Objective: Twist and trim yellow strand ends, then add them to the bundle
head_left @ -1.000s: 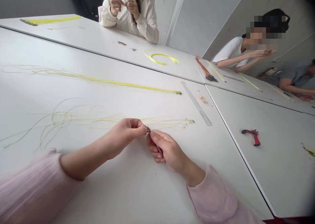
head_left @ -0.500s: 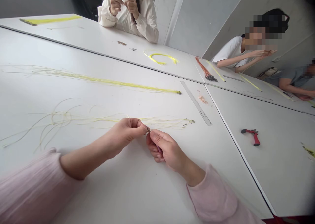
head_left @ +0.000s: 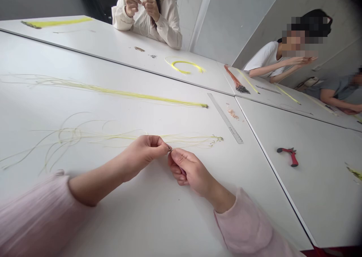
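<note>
Bright, even indoor light, soft faint shadow under the right hand (head_left: 188, 169), wide-angle bending toward the edges, darkened corners

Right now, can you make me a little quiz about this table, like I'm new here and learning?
1. Which hand is nearer the steel ruler, the left hand or the right hand?
2. True or false: the red-handled pliers lie on the same table panel as the steel ruler.
3. Fill the gap: the long thin strands beside the hands are ___.

Key: 1. the right hand; 2. false; 3. yellow.
</note>
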Demonstrator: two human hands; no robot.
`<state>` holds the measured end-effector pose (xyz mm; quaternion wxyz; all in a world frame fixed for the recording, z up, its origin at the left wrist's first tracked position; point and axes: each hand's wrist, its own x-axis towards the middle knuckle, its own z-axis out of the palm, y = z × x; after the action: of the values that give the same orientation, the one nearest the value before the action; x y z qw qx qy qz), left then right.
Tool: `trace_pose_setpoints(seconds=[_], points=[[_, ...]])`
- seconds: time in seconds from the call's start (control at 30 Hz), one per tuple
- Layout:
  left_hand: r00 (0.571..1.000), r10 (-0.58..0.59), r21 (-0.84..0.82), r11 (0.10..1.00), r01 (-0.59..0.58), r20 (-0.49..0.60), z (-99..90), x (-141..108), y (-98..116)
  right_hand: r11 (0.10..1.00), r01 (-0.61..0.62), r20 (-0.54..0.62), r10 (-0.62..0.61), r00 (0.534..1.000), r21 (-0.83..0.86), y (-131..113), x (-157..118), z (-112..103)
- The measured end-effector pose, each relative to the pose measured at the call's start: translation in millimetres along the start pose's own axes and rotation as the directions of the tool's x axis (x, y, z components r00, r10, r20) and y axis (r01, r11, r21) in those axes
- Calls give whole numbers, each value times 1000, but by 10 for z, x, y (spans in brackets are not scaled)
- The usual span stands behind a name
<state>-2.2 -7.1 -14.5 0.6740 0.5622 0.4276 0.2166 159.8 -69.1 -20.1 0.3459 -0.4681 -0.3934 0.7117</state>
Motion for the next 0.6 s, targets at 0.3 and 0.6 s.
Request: trace_pose_setpoints(seconds=[0.3,0.6], points=[[999,29,-41,999,-28,36,-11,9,6,992,122,-104,-125,987,-33,-22,-4,-36],[992,35,-60,998,-28,119,-23,4,-48,791,335,-270,-518,812,-511,-35,-4,-21]])
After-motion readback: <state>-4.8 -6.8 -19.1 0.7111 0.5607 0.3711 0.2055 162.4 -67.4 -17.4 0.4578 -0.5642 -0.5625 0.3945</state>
